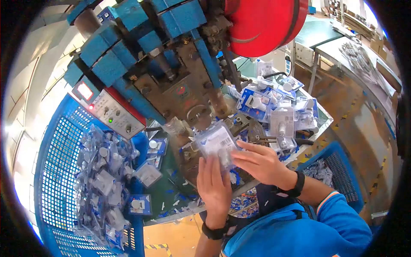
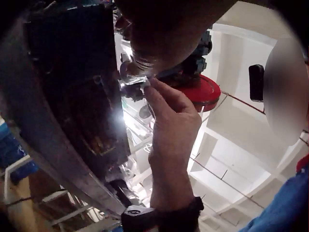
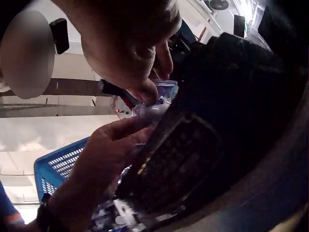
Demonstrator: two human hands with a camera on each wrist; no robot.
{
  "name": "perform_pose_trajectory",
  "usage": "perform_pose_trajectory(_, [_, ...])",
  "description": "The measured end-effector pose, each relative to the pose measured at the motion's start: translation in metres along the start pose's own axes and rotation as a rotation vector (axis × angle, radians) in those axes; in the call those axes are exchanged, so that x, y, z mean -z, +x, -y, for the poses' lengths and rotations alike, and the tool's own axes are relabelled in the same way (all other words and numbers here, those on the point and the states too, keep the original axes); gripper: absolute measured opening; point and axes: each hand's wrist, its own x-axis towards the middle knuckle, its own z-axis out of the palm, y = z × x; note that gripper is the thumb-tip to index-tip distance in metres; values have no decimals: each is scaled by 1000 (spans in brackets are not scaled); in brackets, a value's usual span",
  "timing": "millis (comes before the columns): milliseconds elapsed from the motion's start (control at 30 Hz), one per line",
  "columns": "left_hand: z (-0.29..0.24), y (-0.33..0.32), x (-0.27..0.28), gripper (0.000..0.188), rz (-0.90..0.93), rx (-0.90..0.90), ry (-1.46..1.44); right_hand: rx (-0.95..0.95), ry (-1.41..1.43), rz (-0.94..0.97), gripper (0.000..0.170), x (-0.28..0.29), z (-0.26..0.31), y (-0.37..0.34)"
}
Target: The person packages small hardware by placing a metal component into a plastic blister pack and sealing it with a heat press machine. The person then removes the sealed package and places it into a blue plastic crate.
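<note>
A clear blister pack (image 1: 218, 139) with a printed card lies between my hands, at the front of the blue press's tooling. My left hand (image 1: 214, 190) grips its near edge, the fingers lying over the plastic. From the right, my right hand (image 1: 265, 165) holds the pack's lower right corner. In the left wrist view the right hand (image 2: 171, 113) pinches the plastic between thumb and fingertips. The right wrist view shows the left hand (image 3: 108, 147) holding the pack from the other side. The press's metal ram block (image 1: 188, 96) stands just beyond the pack.
A blue basket (image 1: 55, 150) on the left holds many blister packs (image 1: 102, 184). More packs (image 1: 278, 107) are piled right of the press. A control box (image 1: 113, 113) with lit lamps stands at left. Scraps litter the green tabletop (image 1: 167, 201). Another blue basket (image 1: 342, 171) stands low at right.
</note>
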Motion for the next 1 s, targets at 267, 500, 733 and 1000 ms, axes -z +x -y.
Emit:
perform_pose_trajectory(267, [-24, -35, 15, 58, -148, 183, -287, 154, 324, 37, 25, 30, 61, 11])
perform_pose_trajectory(500, [-30, -62, 27, 42, 140, 670, -249, -763, 1050, 50, 49, 3, 63, 2])
perform_pose_trajectory(733, [-3, -72, 54, 27, -161, 731, -1745, -631, 915, 158, 35, 11, 58, 5])
perform_pose_trajectory(1000, [-20, -67, 45, 21, -373, 922, -1547, -294, 338, -133, 29, 16, 79, 25])
